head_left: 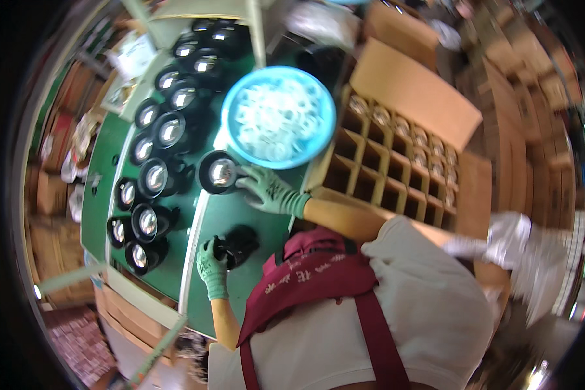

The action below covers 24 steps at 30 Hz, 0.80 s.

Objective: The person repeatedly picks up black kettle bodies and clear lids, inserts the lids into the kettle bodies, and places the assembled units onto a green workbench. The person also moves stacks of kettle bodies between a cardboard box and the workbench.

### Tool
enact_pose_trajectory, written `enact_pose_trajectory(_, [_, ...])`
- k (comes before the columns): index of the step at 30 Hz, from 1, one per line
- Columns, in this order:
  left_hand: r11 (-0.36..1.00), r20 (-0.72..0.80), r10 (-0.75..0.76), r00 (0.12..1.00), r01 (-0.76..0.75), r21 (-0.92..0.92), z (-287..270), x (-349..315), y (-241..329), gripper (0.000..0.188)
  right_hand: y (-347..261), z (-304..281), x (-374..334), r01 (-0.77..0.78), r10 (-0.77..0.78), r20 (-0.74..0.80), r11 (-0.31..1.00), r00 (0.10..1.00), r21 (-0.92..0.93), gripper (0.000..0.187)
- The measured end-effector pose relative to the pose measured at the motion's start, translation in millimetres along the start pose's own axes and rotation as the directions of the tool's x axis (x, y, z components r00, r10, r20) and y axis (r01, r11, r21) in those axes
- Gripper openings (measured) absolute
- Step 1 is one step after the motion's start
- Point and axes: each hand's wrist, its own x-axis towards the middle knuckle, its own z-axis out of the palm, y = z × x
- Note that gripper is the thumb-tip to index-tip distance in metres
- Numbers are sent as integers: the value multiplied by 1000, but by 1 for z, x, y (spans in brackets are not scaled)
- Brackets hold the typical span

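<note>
My left hand (212,265), in a green knitted glove, grips a dark cup-shaped piece (242,247) lying tilted low over the green bench. Its far end is blurred. My right hand (270,190), gloved the same way, has its fingers closed at the right side of a round black cup (205,180) with a shiny silvery dome in its middle. That cup stands beside the pale strip across the bench, just left of a blue basin (331,123) holding many whitish, translucent ring-like pieces.
Rows of similar black cups (155,177) with shiny domes fill the bench's left side. To the right, an open cardboard carton (406,91) has a divider grid (364,156); several cells hold shiny-topped pieces. Stacked cartons (510,156) and clear plastic bags (513,240) stand farther right.
</note>
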Motion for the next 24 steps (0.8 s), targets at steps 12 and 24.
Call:
enact_pose_trajectory(12, [860, -49, 506, 861, -499, 106, -53, 138, 170, 34, 155, -238, -403, -951, 668, -737, 283, 104, 122, 44])
enact_pose_trajectory(24, [677, 244, 644, 725, -689, 257, 212, 278, 288, 46, 276, -257, -641, -737, 984, 40, 155, 171, -658, 60])
